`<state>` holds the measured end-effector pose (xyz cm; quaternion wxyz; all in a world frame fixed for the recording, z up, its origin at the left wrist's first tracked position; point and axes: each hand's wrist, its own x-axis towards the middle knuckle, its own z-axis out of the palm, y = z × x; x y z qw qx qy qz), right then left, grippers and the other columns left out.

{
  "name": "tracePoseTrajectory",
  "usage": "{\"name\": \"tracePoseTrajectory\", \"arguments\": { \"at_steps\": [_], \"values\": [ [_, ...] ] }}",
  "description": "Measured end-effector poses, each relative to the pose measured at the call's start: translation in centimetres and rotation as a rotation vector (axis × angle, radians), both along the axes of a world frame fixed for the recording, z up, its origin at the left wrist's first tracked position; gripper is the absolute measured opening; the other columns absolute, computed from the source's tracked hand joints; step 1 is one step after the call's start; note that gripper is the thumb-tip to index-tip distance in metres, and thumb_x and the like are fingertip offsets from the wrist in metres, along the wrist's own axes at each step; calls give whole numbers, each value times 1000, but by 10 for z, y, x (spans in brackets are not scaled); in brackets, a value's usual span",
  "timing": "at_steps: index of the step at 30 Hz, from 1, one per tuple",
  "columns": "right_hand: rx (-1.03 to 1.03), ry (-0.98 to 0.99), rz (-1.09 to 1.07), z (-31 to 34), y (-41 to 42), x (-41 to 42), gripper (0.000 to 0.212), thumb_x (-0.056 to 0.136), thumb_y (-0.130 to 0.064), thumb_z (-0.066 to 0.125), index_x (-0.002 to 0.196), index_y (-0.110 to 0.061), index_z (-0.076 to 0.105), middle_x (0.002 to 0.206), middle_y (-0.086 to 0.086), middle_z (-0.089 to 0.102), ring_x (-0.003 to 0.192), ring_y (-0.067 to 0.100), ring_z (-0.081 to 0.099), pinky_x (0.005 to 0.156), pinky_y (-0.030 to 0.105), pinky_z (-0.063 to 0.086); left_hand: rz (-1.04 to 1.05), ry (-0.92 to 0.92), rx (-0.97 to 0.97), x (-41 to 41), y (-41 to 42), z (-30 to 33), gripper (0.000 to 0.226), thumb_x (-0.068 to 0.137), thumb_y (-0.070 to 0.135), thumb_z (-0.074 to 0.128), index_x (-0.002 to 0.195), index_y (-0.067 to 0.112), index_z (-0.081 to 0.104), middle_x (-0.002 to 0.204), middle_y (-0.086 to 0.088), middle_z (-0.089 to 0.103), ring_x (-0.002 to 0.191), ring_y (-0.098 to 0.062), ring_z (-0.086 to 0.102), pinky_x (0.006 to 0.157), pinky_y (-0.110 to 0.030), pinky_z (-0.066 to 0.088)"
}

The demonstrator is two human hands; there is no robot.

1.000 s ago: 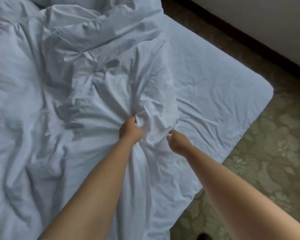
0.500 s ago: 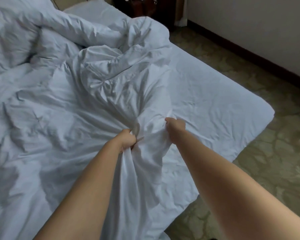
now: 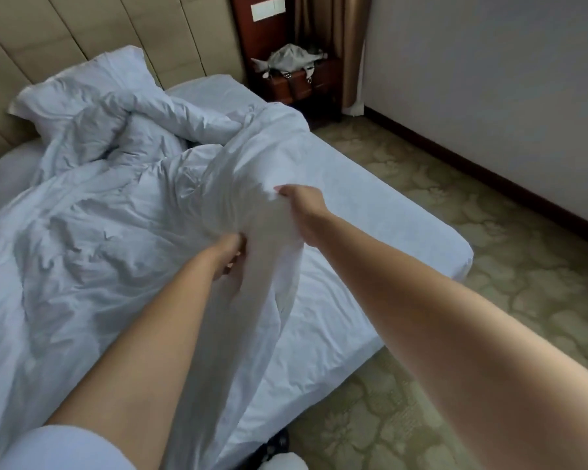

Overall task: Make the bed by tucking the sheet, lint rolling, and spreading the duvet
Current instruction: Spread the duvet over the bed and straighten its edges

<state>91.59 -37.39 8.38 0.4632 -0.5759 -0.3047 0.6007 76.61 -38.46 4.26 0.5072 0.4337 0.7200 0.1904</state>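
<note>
The duvet (image 3: 123, 232), bunched low on the bed (image 3: 370, 252) half a second before, was now lifted clear of the sheet (image 3: 353, 300); its gathered fold was clutched by left hand (image 3: 230, 256) and right hand (image 3: 304, 205), suggesting spreading was under way.

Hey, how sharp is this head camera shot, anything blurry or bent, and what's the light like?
Head view: the raised duvet fold between the left hand and right hand is smeared by motion blur, while the pillow reads sharper; wide-angle bending curves the headboard panels and skirting line; light is soft, dim and bluish, without glare.
</note>
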Motion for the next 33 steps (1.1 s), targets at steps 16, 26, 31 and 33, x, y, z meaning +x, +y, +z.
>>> {"name": "tracePoseTrajectory", "arguments": {
  "at_steps": [16,26,31,33],
  "values": [
    [-323,-172,721,-99,-17,32,35,91,-23,53,124,-18,59,111,0,61,86,16,60,76,25,49,-221,198,-57,32,51,-58,64,70,6,66,130,6,43,122,-17,53,96,-33,58,54,-26,47],
    [-655,-289,304,-139,61,7,40,98,-40,35,120,-8,43,109,15,54,87,30,62,77,33,48,-283,161,-139,10,107,-57,34,79,-21,34,99,4,47,80,-12,44,62,-24,46,35,-15,36],
    [-764,255,135,-145,86,-34,33,90,-29,51,98,3,57,101,18,63,86,30,63,82,41,53,-302,117,-242,-35,138,-42,33,72,-23,33,83,1,54,73,-14,52,65,-29,54,53,-28,45],
    [-772,393,68,-154,96,-50,38,88,-35,53,106,-3,61,107,12,67,90,26,65,85,35,53,-302,108,-240,-47,150,-37,29,76,-20,36,78,3,54,71,-14,54,65,-30,56,56,-32,48]
  ]
}}
